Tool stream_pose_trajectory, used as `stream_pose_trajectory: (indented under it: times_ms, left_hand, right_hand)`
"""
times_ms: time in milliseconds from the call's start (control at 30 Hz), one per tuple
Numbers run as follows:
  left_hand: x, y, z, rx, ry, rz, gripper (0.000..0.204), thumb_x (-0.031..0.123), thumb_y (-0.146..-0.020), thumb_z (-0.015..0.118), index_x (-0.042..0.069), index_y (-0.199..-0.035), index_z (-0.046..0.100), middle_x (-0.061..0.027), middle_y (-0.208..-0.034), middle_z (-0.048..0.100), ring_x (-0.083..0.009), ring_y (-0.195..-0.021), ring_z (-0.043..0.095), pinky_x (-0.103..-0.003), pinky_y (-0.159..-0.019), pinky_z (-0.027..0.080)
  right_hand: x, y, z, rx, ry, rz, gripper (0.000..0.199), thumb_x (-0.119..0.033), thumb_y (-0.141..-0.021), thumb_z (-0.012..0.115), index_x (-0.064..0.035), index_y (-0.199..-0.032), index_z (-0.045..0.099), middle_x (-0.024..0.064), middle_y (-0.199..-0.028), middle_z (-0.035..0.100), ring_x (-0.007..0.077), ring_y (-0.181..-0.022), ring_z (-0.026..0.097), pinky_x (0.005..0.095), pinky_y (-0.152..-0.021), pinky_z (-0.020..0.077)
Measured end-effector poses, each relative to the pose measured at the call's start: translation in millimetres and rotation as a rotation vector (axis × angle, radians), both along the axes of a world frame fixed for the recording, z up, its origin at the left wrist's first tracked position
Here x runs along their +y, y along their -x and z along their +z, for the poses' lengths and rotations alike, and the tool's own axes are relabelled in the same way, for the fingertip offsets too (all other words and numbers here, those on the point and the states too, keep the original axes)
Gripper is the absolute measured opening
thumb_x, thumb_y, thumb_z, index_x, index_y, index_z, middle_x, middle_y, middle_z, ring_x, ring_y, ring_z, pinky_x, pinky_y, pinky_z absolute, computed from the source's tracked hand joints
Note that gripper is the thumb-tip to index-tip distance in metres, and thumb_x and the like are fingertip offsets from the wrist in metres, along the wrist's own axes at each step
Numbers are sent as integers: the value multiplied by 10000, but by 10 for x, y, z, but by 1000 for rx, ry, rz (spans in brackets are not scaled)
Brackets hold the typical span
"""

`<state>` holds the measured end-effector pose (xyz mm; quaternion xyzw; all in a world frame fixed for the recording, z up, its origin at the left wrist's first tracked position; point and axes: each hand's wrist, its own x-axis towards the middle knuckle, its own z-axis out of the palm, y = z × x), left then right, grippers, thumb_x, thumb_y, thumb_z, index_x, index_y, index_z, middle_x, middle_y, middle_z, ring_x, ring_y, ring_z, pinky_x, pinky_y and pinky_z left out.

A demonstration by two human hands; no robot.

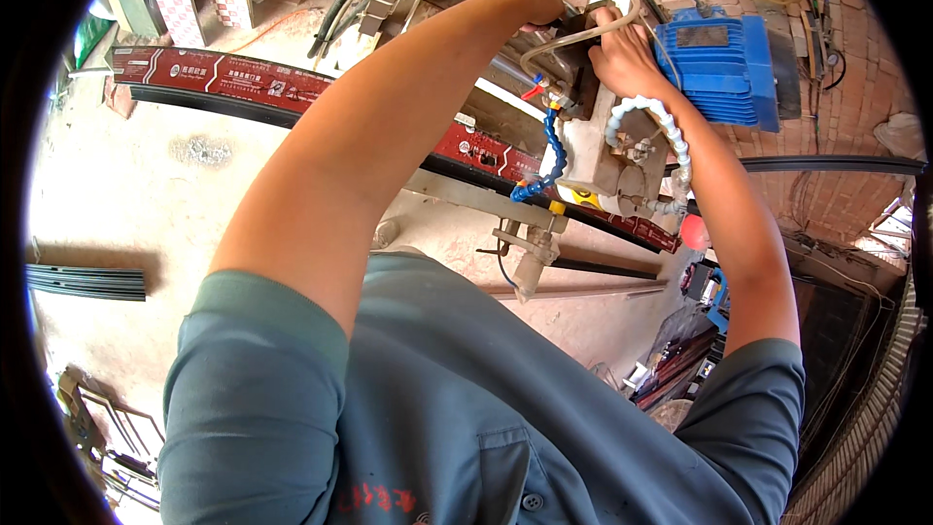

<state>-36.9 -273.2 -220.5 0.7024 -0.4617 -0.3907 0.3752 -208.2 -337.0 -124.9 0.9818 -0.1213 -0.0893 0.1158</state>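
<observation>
Both my arms reach forward to a machine with a pale metal body (pixel 587 157). My left hand (pixel 537 2) is at the machine's far side, beside a dark metal plate (pixel 583 78); its fingers are mostly hidden. My right hand (pixel 625 56) is bent over the top of that plate, fingers curled together next to a clear hose (pixel 573 37). What they grip, if anything, is hidden. A blue finned motor (pixel 717 70) stands just right of this hand. A blue jointed coolant hose (pixel 556 157) and a white one (pixel 663 109) hang nearer me.
A long red-wrapped profile (pixel 228 77) runs across under my left arm and past the machine. A red round knob (pixel 695 231) sits by my right forearm. Below the profile hangs a metal valve-like fitting (pixel 534 258). Dark strips (pixel 86 281) lie at the left.
</observation>
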Motion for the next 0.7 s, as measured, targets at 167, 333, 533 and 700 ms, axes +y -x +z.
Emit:
stream_pose_trajectory:
  times_ms: [167, 333, 533, 700]
  left_hand:
    - [16, -32, 21, -162, -9, 5, 510, 507, -844, 657, 58, -602, 651, -24, -510, 595, -126, -411, 554, -283, -430, 458]
    - [53, -4, 32, -290, 53, 56, 369, 442, -860, 574, 110, -864, 737, -110, -830, 705, -291, -782, 687, -392, -721, 544]
    - [312, 63, 113, 117, 253, 146, 601, 600, -748, 703, 65, -1021, 722, -118, -887, 711, -257, -806, 686, -351, -781, 538]
    - [477, 46, 5, 298, 268, 63, 426, 421, -820, 721, 33, -996, 701, -105, -1058, 688, -158, -950, 652, -299, -843, 522]
  right_hand:
    - [57, -31, 22, 19, -31, -23, 376, -124, -826, 494, -22, -1164, 362, 280, -1170, 482, 424, -1165, 454, 508, -999, 295]
    - [75, -32, 30, 69, -41, -68, 364, -106, -833, 477, -24, -1167, 359, 257, -1200, 444, 407, -1231, 405, 475, -1040, 263]
    - [-46, 29, -64, 113, 35, -125, 591, -214, -877, 447, 34, -1393, 304, 307, -1402, 390, 403, -1323, 378, 486, -1118, 235]
    - [-38, 52, -103, 8, 5, -56, 450, -173, -853, 451, 14, -1245, 335, 294, -1294, 426, 411, -1260, 398, 476, -1066, 255]
